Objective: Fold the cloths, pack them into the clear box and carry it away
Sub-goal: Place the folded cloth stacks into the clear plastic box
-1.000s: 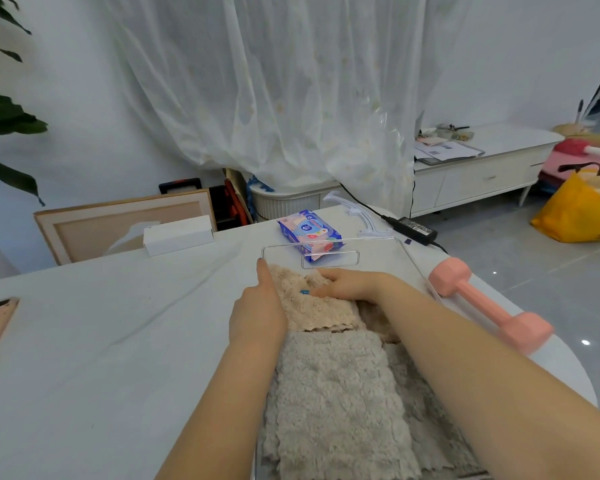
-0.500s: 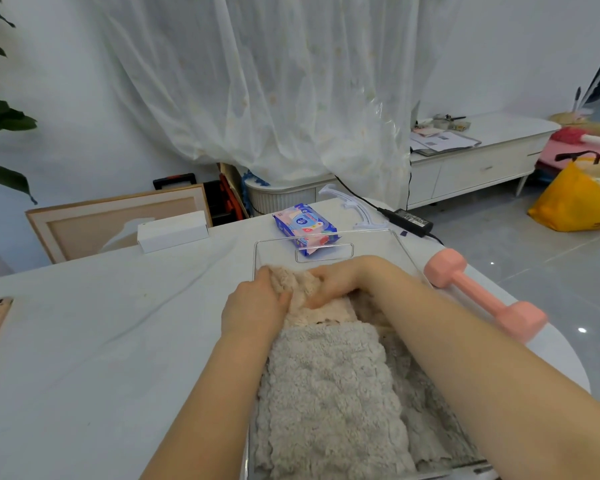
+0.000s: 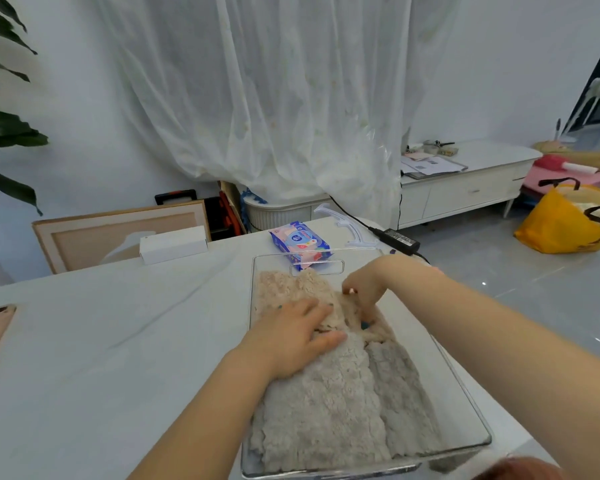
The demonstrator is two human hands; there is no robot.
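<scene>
A clear box (image 3: 465, 386) stands on the white table, filled with fluffy folded cloths. A pinkish-beige cloth (image 3: 291, 289) lies at the far end and a grey cloth (image 3: 326, 403) covers the near part. My left hand (image 3: 291, 336) lies flat with straight fingers on the cloths near the middle of the box. My right hand (image 3: 364, 289) reaches in from the right, its fingers bent down into the pinkish cloth's right edge beside the box wall. Whether those fingers pinch the cloth is hidden.
Behind the box lie a blue wipes pack (image 3: 300, 242), a white carton (image 3: 173, 244), a white plastic hanger piece (image 3: 343, 226) and a black power adapter (image 3: 397, 237). A pink dumbbell end (image 3: 520, 469) shows at the bottom right. A yellow bag (image 3: 565, 221) sits on the floor.
My left hand slid back from the box's far end and flattened on the cloths. My right hand moved to the right side and pushed its fingers down into the pinkish cloth.
</scene>
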